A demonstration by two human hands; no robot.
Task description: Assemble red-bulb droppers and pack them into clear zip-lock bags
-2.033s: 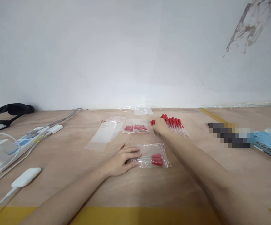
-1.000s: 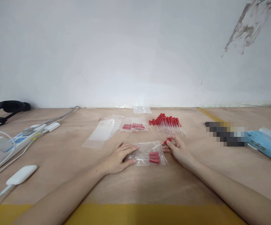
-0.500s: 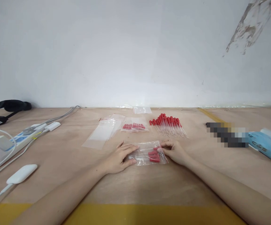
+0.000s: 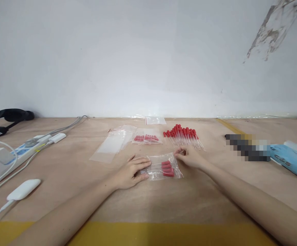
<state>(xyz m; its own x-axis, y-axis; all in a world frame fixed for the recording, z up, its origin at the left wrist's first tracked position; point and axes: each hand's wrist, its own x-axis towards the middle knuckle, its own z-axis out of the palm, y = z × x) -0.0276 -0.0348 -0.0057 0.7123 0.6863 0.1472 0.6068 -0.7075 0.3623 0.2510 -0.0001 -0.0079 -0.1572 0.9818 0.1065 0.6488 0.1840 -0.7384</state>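
Note:
A clear zip bag [image 4: 155,167] lies on the table before me, holding several droppers [image 4: 167,169] with red bulbs towards its right end. My left hand [image 4: 134,171] rests flat on the bag's left end, its fingers spread. At the upper right corner, by the zip edge, my right hand [image 4: 188,156] pinches the bag between thumb and forefinger. Beyond it is a pile of loose droppers [image 4: 185,135], red bulbs pointing away from me. Filled bags [image 4: 147,137] of red-bulbed droppers lie behind the one under my hands.
Flat clear bags [image 4: 110,147] lie to the left, and another bag [image 4: 155,120] is by the wall. A power strip [image 4: 22,150] with cables and a white plug-like device [image 4: 24,189] sit at left. A blue packet [image 4: 291,160] and a blurred dark object [image 4: 248,148] are at right.
My right hand has moved from the bag's right edge, over the red bulbs, up to its upper right corner. My left hand stays in place.

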